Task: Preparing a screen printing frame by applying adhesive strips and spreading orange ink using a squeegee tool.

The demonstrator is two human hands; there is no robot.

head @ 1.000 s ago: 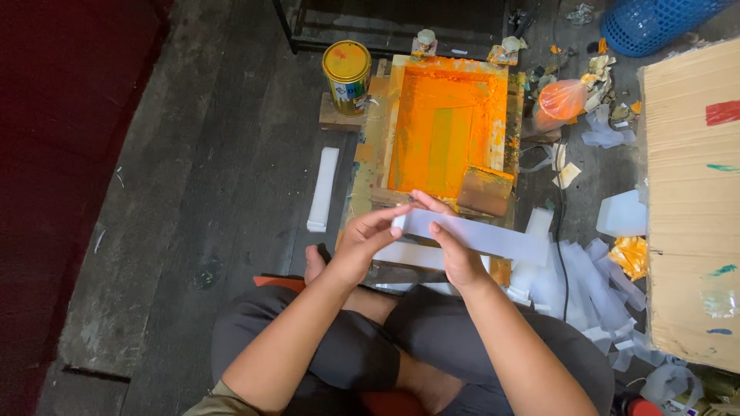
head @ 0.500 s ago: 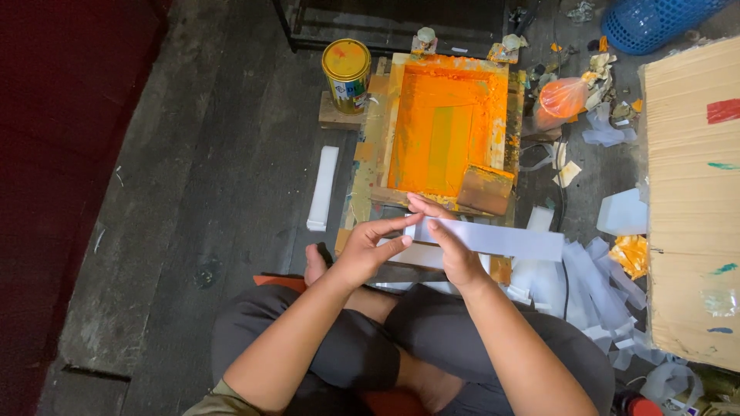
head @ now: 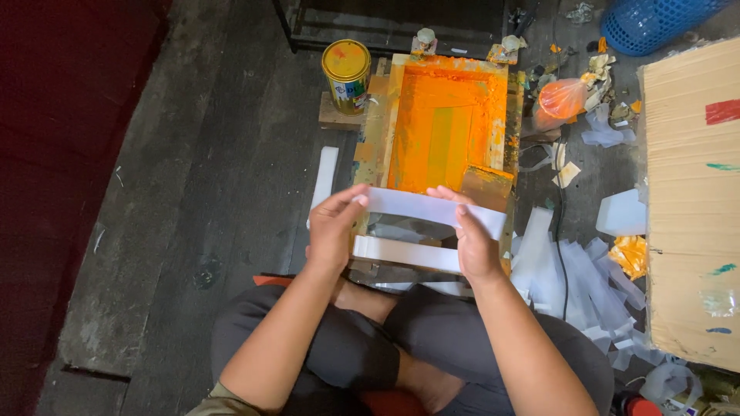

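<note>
Together we hold a white strip [head: 432,209] stretched between both hands, its long axis running left to right and dipping slightly toward the right. Our left hand [head: 335,231] pinches the strip's left end, thumb and fingertips closed on it; our right hand [head: 472,239] grips nearer the right end, fingers curled over the top edge, with a short length of strip sticking out past them. Both hands sit about equally close to it, one at each end. The strip looks thin, flat and plain, probably paper or plastic film, with straight edges and no visible marks. It hangs just above the near edge of a wooden screen-printing frame [head: 378,131] coated in orange ink, and a second white strip [head: 405,253] lies below it across the frame's near rail, roughly parallel. Beyond the frame on the left stands a yellow-lidded tin can [head: 346,65]. To the right a heap of similar white strips [head: 574,281] lies on the dark plank floor [head: 193,192], beside a sheet of cardboard [head: 694,200]. Another loose strip [head: 324,181] lies left of the frame.
</note>
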